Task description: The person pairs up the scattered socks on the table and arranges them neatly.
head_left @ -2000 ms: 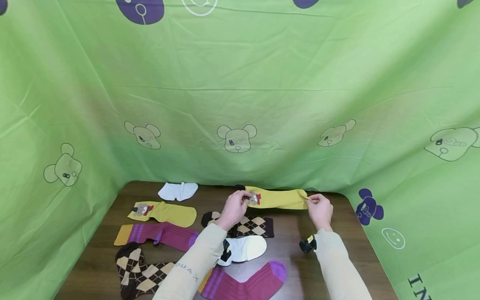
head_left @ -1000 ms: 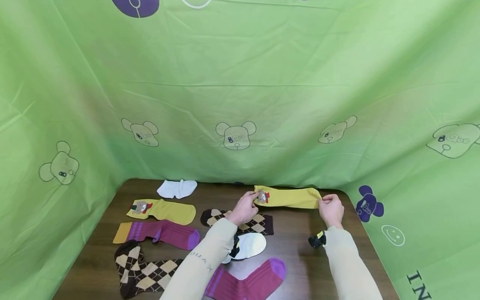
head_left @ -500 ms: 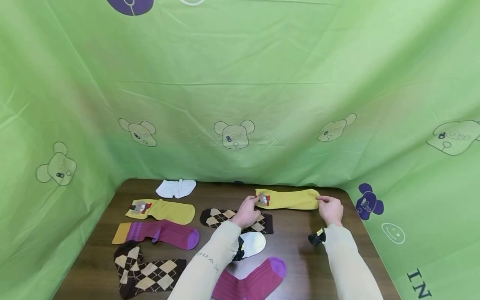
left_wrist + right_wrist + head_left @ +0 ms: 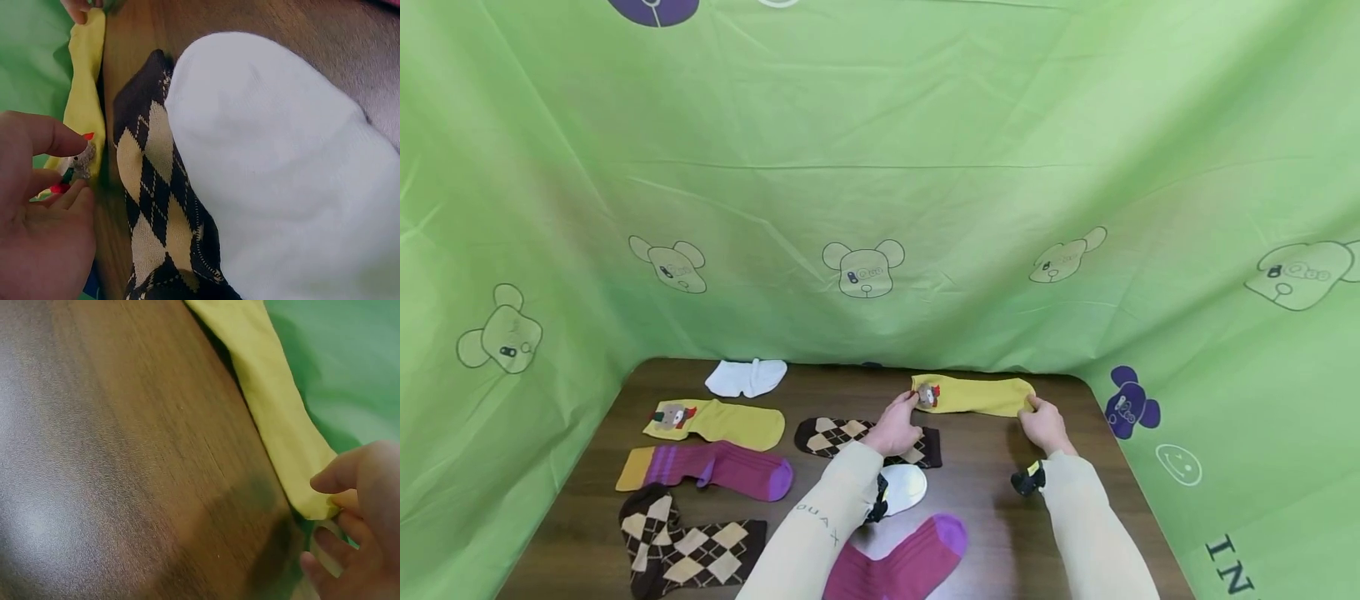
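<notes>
A yellow sock (image 4: 981, 395) with a bear patch stretches along the table's back edge. My left hand (image 4: 895, 427) pinches its cuff end, next to the patch. At the toe end my right hand (image 4: 1045, 425) pinches the sock between thumb and fingers; in the right wrist view the thumb (image 4: 334, 475) lies over the yellow toe (image 4: 309, 503). Under my left wrist are a brown argyle sock (image 4: 835, 435) and a white sock (image 4: 906, 487), partly covered by the hand and sleeve. A maroon sock (image 4: 917, 562) with a purple toe lies nearer, partly behind the left sleeve.
On the table's left side lie another white sock (image 4: 747, 378), a second yellow bear sock (image 4: 737, 423), a second maroon sock (image 4: 730, 468) and a second argyle sock (image 4: 700, 554). A green curtain (image 4: 865, 200) hangs right behind the wooden table (image 4: 992, 533) and along its sides.
Both hands have carried the yellow sock to the right and laid it lower along the back edge. Its toe end now looks smoother. In the last half second the hands barely move.
</notes>
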Tool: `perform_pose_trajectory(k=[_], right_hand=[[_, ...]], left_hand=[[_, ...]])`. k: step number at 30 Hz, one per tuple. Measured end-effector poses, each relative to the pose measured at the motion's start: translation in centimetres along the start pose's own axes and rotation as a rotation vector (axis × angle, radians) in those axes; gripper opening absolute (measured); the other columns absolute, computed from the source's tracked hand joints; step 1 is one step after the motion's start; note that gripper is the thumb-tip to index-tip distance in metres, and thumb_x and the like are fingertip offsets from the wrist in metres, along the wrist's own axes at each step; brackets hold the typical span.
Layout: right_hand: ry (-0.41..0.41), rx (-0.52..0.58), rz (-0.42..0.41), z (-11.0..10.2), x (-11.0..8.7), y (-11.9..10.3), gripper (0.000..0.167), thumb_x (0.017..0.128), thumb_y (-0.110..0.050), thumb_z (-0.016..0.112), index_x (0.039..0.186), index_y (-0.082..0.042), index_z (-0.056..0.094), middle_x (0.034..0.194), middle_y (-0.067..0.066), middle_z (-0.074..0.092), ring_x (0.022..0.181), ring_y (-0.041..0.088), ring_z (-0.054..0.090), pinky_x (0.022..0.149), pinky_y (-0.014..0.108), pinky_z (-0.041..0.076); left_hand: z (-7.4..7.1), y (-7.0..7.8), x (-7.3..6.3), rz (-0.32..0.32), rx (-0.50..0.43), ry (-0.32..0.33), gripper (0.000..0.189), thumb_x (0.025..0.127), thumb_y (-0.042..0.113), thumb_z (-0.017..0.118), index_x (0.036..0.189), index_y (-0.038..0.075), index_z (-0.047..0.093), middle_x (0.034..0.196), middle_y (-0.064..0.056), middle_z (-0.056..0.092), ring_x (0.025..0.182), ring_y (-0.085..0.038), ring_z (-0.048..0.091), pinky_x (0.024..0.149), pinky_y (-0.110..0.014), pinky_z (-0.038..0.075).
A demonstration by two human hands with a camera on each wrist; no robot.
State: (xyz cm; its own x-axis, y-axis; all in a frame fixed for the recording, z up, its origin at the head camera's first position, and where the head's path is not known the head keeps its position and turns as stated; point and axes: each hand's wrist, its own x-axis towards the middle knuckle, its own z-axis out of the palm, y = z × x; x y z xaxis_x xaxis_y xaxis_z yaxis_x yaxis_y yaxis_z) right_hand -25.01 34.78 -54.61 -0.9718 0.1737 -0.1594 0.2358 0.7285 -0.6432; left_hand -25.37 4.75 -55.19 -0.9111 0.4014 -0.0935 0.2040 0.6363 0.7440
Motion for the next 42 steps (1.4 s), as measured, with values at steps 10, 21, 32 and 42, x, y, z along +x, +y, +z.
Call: perform_pose_trajectory(k=[10, 21, 32, 42], right_hand=[[-0.041, -0.040, -0.029, 0.4, -0.2, -0.4, 0.071, 0.096, -0.014, 0.048, 0.152, 0.019, 0.018, 0.154, 0.046, 0.006, 0.143, 0.060, 0.007, 0.117, 0.063, 0.010], [-0.010, 0.069, 0.030, 0.3, -0.7, -0.8, 0.094, 0.101, -0.049, 0.056, 0.157, 0.012, 0.011, 0.157, 0.040, 0.013, 0.145, 0.054, 0.014, 0.117, 0.060, 0.016], [0.033, 0.110, -0.014, 0.9, -0.8, -2.3, 0.097, 0.098, -0.057, 0.057, 0.159, 0.006, 0.016, 0.160, 0.035, 0.015, 0.146, 0.051, 0.016, 0.117, 0.059, 0.017], [0.025, 0.119, -0.061, 1.3, -1.4, -3.8, 0.099, 0.097, -0.061, 0.057, 0.160, 0.003, 0.017, 0.162, 0.032, 0.016, 0.147, 0.048, 0.018, 0.118, 0.058, 0.017]], left_hand=[[0.1, -0.3, -0.3, -0.020, -0.024, -0.030, 0.071, 0.087, 0.002, 0.066, 0.152, -0.008, 0.038, 0.163, -0.022, 0.024, 0.146, -0.042, 0.029, 0.117, -0.048, 0.027], [-0.5, -0.5, -0.4, 0.013, 0.011, 0.039, 0.077, 0.096, 0.033, 0.069, 0.155, -0.004, 0.035, 0.160, -0.019, 0.033, 0.145, -0.036, 0.034, 0.117, -0.045, 0.028], [-2.1, -1.1, -1.2, -0.027, -0.014, 0.084, 0.085, 0.094, 0.050, 0.068, 0.158, 0.007, 0.034, 0.159, -0.017, 0.035, 0.145, -0.036, 0.033, 0.115, -0.052, 0.030], [-3.5, -2.3, -2.1, 0.007, -0.031, 0.138, 0.084, 0.094, 0.050, 0.068, 0.158, 0.008, 0.035, 0.158, -0.016, 0.037, 0.144, -0.036, 0.034, 0.114, -0.052, 0.031]])
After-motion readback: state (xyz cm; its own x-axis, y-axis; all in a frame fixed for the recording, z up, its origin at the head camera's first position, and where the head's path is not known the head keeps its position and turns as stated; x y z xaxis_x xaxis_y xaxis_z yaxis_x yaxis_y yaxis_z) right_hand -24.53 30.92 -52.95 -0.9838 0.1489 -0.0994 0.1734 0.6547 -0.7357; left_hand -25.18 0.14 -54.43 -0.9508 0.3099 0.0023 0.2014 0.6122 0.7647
